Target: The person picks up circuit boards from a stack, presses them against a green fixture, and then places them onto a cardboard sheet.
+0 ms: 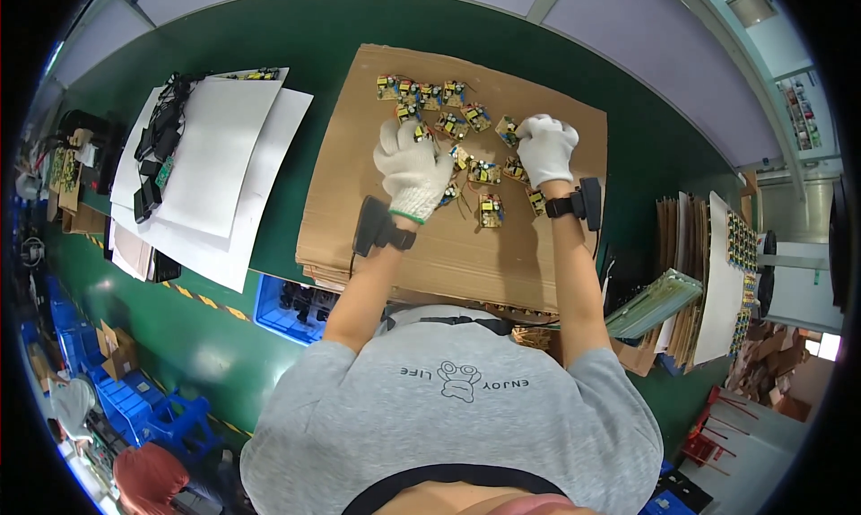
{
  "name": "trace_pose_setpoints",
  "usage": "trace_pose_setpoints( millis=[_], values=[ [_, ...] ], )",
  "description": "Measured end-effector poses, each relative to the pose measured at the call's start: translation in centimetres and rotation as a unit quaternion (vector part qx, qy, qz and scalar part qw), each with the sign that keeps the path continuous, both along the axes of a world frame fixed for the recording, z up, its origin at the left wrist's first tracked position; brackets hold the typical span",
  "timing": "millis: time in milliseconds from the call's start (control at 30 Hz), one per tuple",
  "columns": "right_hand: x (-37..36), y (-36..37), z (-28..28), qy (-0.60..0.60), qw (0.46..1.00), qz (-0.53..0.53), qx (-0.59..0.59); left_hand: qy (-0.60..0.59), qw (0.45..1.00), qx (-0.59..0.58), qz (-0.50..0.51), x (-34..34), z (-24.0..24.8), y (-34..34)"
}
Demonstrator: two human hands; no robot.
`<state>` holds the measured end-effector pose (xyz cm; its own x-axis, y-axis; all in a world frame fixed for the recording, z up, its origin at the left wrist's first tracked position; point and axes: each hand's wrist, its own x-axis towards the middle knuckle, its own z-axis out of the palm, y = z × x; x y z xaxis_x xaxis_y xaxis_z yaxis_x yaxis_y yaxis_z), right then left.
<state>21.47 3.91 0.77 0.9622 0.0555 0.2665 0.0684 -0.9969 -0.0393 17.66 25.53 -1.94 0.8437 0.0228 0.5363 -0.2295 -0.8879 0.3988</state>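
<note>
Small circuit boards with yellow, blue and black parts and loose wires lie scattered on a cardboard sheet (359,237). My left hand (411,172), in a white knit glove with a green cuff, is over the left part of them. Its thumb and fingers are apart, with a circuit board (423,133) at the fingertips. On the right, my white-gloved right hand (547,147) has its fingers curled in, close beside another circuit board (508,130). What those fingers hold, if anything, is hidden. A single circuit board (490,210) lies nearer to me, between my wrists.
White sheets (220,147) lie at the left, with black cabled adapters (160,147) on top. Upright cardboard sheets (686,246) and boards stand to the right. A blue bin (269,304) sits below the table's near edge. Another person (152,479) is at lower left.
</note>
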Motion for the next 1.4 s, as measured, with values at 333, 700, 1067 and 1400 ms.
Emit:
trace_pose_setpoints(
  millis=[333,700,1067,1400],
  values=[
    [-0.6,1.5,0.2,0.019,0.999,0.021,0.04,-0.05,0.997,-0.041,0.037,-1.2,-0.6,-0.9],
    [-1.6,2.1,-0.7,0.009,0.999,0.021,0.037,0.012,0.999,0.039,-0.004,-7.8,0.6,-0.9],
    [-3.9,-0.4,-1.4,-0.139,0.971,0.017,0.194,-0.015,0.997,0.08,0.018,-6.7,-2.0,-0.3],
    [-21.3,-14.8,7.8,-0.281,0.947,-0.117,0.104,0.014,0.985,0.089,-0.15,-11.1,1.2,-4.4]
  ],
)
